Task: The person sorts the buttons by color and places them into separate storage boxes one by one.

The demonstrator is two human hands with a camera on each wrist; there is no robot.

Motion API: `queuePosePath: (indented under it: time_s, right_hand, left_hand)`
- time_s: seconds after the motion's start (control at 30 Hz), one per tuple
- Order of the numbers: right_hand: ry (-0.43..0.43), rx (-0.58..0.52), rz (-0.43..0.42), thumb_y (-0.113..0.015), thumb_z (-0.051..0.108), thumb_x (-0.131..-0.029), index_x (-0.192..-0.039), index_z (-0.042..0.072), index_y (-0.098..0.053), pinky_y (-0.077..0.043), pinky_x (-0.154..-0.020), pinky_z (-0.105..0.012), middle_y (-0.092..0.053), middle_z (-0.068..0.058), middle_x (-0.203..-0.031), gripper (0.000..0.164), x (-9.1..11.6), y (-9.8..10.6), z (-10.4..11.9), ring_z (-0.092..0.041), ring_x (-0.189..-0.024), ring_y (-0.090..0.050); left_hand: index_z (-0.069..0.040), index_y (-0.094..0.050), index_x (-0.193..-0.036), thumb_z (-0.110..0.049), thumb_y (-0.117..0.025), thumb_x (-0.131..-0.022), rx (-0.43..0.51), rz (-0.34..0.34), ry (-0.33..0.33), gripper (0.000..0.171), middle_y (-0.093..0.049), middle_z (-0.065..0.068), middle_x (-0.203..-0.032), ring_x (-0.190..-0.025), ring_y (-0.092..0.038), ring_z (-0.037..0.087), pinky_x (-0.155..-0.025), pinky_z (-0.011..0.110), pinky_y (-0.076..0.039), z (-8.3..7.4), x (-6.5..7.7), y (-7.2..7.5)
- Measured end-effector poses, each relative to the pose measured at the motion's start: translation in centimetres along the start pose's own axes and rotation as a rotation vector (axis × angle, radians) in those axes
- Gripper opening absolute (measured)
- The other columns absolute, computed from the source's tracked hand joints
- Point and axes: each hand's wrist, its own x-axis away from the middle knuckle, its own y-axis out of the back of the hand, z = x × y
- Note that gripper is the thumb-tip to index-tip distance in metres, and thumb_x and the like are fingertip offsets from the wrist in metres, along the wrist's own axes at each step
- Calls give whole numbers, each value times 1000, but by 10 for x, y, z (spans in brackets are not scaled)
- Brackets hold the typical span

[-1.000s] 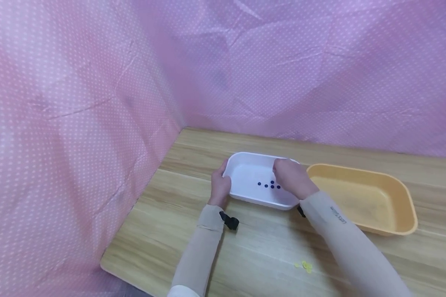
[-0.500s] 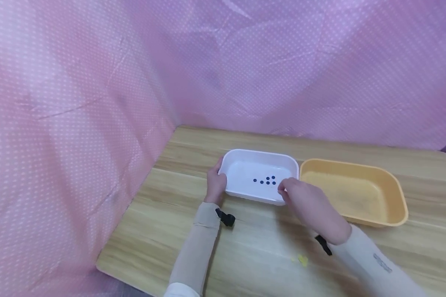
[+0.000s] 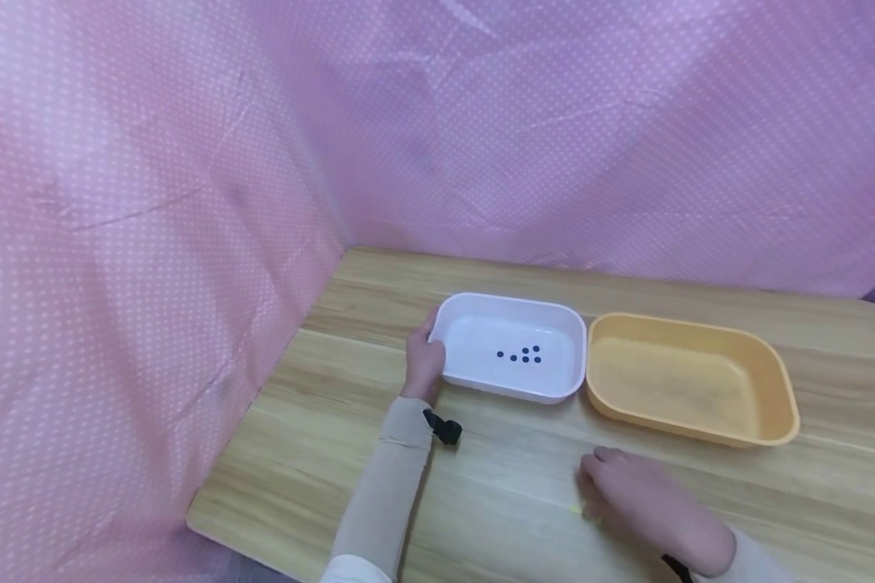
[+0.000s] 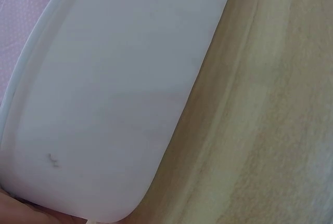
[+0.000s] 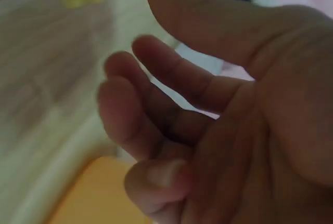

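left hand [image 3: 424,364]: grip pinching left end of white tray [image 3: 474,344], mid-frame | six dark discs [image 3: 526,359]: on white tray's floor | right hand [image 3: 645,498]: lower right, grip spread, fingers loosely bent | yellow pieces [image 3: 575,509]: lower right, on tabletop [image 3: 496,486], near its fingertips | orange tray [image 3: 671,376]: right of frame, beside white tray

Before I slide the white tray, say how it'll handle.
The white tray looks like stiff plastic, since its walls hold their shape. Low and wide, it seems unlikely to tip. The small dark discs inside may slide if it tilts.
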Motion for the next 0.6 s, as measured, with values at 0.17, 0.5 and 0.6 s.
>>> queuePosePath:
  time_s: [0.17,0.5,0.6]
  right_hand:
    - [-9,-69,-6,-76,19,-72,-69,28,-46,-32,-52,-22,-38,16,-66,31,2,-11,-15,-4,-59,-37]
    - [24,-109,39,-67,9,-76,-66,29,-49,-33,-53,-22,-41,17,-64,29,-2,-15,-16,-3,-58,-38]
    - [16,-109,64,-67,9,-75,-65,28,-52,-35,-53,-23,-42,17,-63,26,-4,-15,-13,-4,-58,-39]
  left_hand:
    - [-16,-45,-146,18,-36,-76,0,0,3,77,-39,-1,-152,-140,-31,17,-114,34,-28,1,-1,0]
    - [-13,-45,-145,18,-36,-77,3,-1,-6,76,-40,0,-151,-140,-31,18,-114,35,-28,1,1,-1]
    - [-14,-44,-145,18,-36,-77,3,-3,-9,76,-40,0,-151,-140,-31,17,-114,34,-28,2,0,-1]
